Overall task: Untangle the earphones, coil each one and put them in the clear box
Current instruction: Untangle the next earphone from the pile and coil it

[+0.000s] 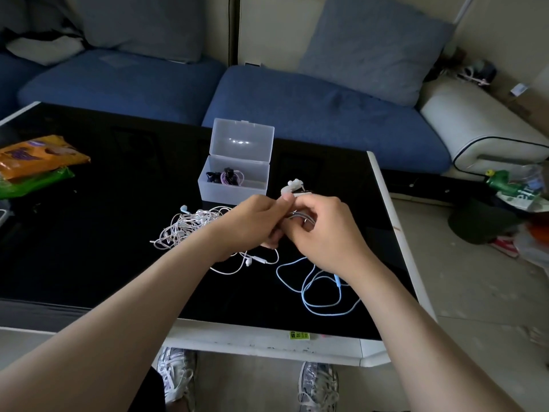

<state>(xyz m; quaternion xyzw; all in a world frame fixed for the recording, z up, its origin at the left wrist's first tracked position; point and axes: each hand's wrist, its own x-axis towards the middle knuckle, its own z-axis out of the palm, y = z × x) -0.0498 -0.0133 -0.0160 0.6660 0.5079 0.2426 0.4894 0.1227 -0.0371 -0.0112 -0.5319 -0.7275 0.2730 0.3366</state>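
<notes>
My left hand and my right hand meet above the black table and both pinch a small coil of pale earphone cable; its white earbuds stick up past my fingers. The light-blue cable trails from my right hand in loops on the table. A tangled heap of white earphones lies left of my hands. The clear box stands open behind my hands, lid upright, with a coiled purple and dark earphone inside.
The black glass table has a white edge at the front and right. Orange and green snack bags lie at its far left. A blue sofa runs behind it. Clutter and bottles sit on the floor at right.
</notes>
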